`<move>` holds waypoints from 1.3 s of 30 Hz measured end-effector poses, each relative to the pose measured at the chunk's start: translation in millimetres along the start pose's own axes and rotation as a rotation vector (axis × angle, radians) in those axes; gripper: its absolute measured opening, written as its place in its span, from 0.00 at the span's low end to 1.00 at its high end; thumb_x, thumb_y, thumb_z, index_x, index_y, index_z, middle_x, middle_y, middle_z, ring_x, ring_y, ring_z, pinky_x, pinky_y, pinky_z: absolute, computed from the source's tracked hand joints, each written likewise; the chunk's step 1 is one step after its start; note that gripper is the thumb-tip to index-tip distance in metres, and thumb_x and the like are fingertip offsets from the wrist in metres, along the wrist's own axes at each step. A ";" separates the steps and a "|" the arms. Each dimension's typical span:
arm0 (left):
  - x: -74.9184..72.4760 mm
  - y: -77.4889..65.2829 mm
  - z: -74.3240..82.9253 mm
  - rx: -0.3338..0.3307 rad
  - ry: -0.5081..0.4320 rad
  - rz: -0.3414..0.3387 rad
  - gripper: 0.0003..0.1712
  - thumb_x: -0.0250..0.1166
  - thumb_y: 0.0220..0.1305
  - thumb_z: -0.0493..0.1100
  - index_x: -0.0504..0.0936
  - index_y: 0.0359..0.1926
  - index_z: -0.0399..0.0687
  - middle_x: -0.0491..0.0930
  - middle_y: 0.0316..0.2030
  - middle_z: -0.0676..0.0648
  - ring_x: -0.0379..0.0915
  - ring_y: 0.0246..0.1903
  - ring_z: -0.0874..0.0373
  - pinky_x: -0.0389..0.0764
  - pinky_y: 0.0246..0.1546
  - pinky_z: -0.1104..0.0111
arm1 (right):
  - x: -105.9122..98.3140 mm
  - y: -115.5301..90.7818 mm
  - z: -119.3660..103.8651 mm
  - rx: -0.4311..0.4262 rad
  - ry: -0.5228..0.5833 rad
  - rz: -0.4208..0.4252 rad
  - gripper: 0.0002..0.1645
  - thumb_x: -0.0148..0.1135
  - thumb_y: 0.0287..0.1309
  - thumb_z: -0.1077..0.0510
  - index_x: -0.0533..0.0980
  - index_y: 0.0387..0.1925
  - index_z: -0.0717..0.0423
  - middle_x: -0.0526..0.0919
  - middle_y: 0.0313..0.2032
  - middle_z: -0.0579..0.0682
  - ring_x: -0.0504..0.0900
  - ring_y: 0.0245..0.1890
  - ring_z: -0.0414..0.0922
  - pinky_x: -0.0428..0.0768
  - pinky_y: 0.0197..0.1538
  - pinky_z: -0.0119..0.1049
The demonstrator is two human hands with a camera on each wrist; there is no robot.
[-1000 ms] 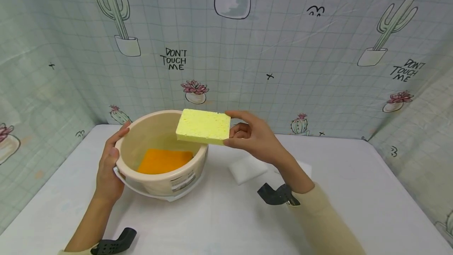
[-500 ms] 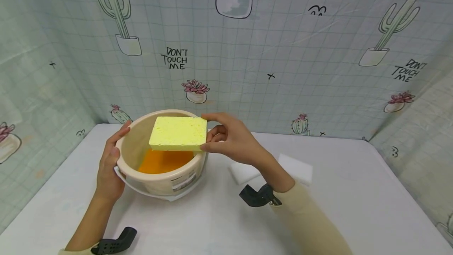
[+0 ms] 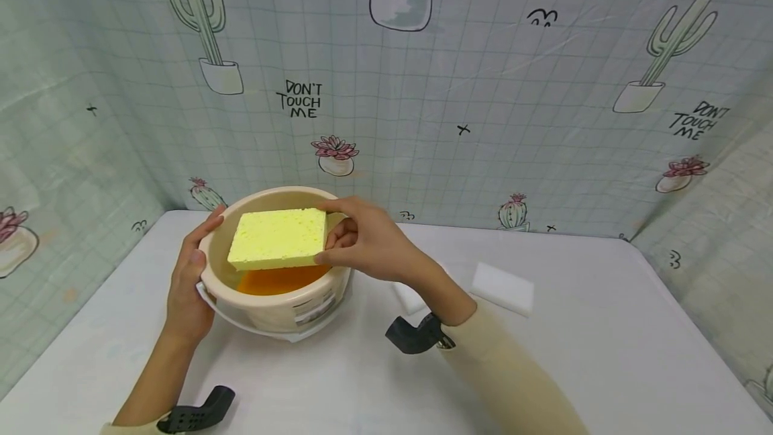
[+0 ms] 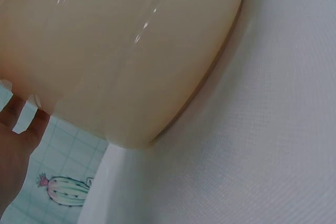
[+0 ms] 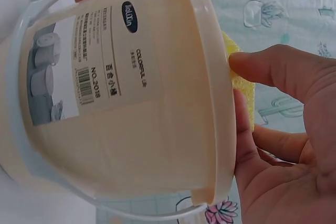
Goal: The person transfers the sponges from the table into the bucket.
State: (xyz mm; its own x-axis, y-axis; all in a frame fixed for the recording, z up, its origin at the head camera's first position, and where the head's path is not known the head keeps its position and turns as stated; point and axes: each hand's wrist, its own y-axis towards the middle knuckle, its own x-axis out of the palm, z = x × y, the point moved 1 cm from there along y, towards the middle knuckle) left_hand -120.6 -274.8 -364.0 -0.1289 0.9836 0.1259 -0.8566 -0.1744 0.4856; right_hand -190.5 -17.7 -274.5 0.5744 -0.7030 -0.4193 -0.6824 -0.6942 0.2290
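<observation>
A cream plastic bucket [image 3: 274, 311] with a pale handle stands at the left of the table, its mouth tilted toward me. My left hand [image 3: 188, 287] holds it at the left side, by the rim. My right hand [image 3: 377, 240] pinches a yellow sponge [image 3: 279, 239] by its right end, thumb below and fingers above. The sponge is over the bucket's mouth, roughly level. Beneath it, inside the bucket, lies an orange block [image 3: 280, 280], partly hidden by the sponge. In the right wrist view the bucket's rim covers most of the sponge [image 5: 244, 95].
A white sponge-like block [image 3: 502, 288] lies on the white table [image 3: 604, 327] at the right. Another white piece [image 3: 409, 297] lies partly hidden under my right forearm. A cloth backdrop [image 3: 423, 86] with cactus drawings rises behind the table.
My right hand has carried the yellow sponge left and slightly down, from the bucket's right rim to over its mouth. The left hand and the bucket stay in place.
</observation>
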 end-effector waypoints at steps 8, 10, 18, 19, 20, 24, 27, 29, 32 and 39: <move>-0.5 0.1 -0.6 -0.005 0.021 0.007 0.29 0.43 0.71 0.49 0.61 0.68 0.40 0.51 0.72 0.48 0.42 0.71 0.51 0.61 0.62 0.74 | 9.9 4.9 -6.4 -0.013 -0.037 -0.045 0.41 0.73 0.45 0.68 0.67 0.63 0.62 0.71 0.44 0.52 0.80 0.32 0.41 0.82 0.37 0.32; -0.3 0.1 -0.1 -0.009 0.026 0.002 0.30 0.43 0.71 0.50 0.60 0.68 0.40 0.50 0.72 0.48 0.41 0.71 0.51 0.61 0.62 0.74 | 11.2 5.5 -7.5 -0.018 -0.046 -0.057 0.42 0.73 0.45 0.68 0.67 0.63 0.63 0.72 0.43 0.52 0.81 0.32 0.41 0.82 0.37 0.32; 0.6 0.5 2.6 -0.003 0.030 -0.002 0.30 0.42 0.71 0.50 0.59 0.69 0.40 0.50 0.72 0.48 0.42 0.71 0.51 0.62 0.62 0.75 | 12.1 6.1 -10.4 -0.021 -0.084 -0.080 0.43 0.73 0.45 0.67 0.65 0.65 0.63 0.77 0.37 0.50 0.80 0.31 0.39 0.82 0.36 0.30; 0.6 0.5 2.8 -0.001 0.030 -0.003 0.30 0.42 0.71 0.50 0.60 0.69 0.40 0.50 0.72 0.49 0.42 0.71 0.51 0.62 0.62 0.75 | 12.2 6.1 -10.3 -0.021 -0.086 -0.078 0.43 0.73 0.45 0.67 0.65 0.65 0.63 0.76 0.38 0.50 0.80 0.31 0.39 0.82 0.36 0.30; 0.6 0.4 3.0 0.005 0.031 -0.011 0.30 0.42 0.71 0.50 0.60 0.69 0.41 0.50 0.72 0.48 0.42 0.71 0.51 0.61 0.62 0.75 | 12.3 6.1 -10.1 -0.020 -0.088 -0.076 0.43 0.73 0.45 0.67 0.65 0.65 0.63 0.76 0.38 0.50 0.80 0.31 0.39 0.82 0.37 0.30; 0.6 0.3 3.3 0.005 0.019 -0.020 0.29 0.42 0.71 0.49 0.61 0.69 0.41 0.50 0.72 0.48 0.41 0.71 0.51 0.60 0.63 0.74 | 12.5 5.9 -9.6 -0.020 -0.107 -0.073 0.43 0.73 0.45 0.66 0.66 0.65 0.62 0.77 0.36 0.49 0.80 0.31 0.39 0.81 0.37 0.29; 0.6 0.6 2.9 -0.001 0.018 -0.007 0.30 0.43 0.71 0.50 0.61 0.68 0.41 0.51 0.72 0.48 0.42 0.71 0.51 0.60 0.63 0.74 | 12.0 6.0 -10.0 -0.031 -0.118 -0.093 0.43 0.73 0.46 0.66 0.65 0.65 0.63 0.79 0.34 0.49 0.80 0.31 0.38 0.81 0.37 0.29; 0.2 0.7 2.5 -0.006 0.026 0.000 0.30 0.43 0.71 0.50 0.60 0.69 0.40 0.51 0.72 0.49 0.42 0.71 0.51 0.60 0.63 0.74 | 11.1 5.9 -11.0 -0.034 -0.117 -0.111 0.44 0.73 0.46 0.65 0.64 0.65 0.63 0.79 0.33 0.49 0.80 0.32 0.38 0.81 0.38 0.29; -0.3 0.7 1.9 -0.009 0.035 0.001 0.31 0.42 0.71 0.50 0.59 0.69 0.39 0.50 0.72 0.48 0.42 0.71 0.51 0.61 0.62 0.74 | 9.3 5.5 -12.0 -0.028 -0.139 -0.132 0.43 0.73 0.49 0.60 0.64 0.65 0.62 0.79 0.34 0.48 0.80 0.33 0.37 0.80 0.39 0.28; 0.0 -0.2 0.9 -0.010 0.033 0.001 0.31 0.43 0.71 0.50 0.59 0.69 0.39 0.50 0.72 0.48 0.42 0.71 0.51 0.61 0.62 0.74 | 7.6 5.5 -12.3 -0.009 -0.195 -0.110 0.35 0.68 0.56 0.56 0.69 0.63 0.59 0.80 0.38 0.45 0.79 0.34 0.36 0.79 0.38 0.29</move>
State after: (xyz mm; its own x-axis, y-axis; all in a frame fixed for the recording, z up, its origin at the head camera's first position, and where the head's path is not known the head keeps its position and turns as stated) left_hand -119.9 -274.8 -363.3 -0.1465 0.9844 0.0974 -0.8614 -0.1753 0.4767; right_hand -184.3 -28.7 -265.6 0.5463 -0.5799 -0.6043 -0.6158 -0.7672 0.1794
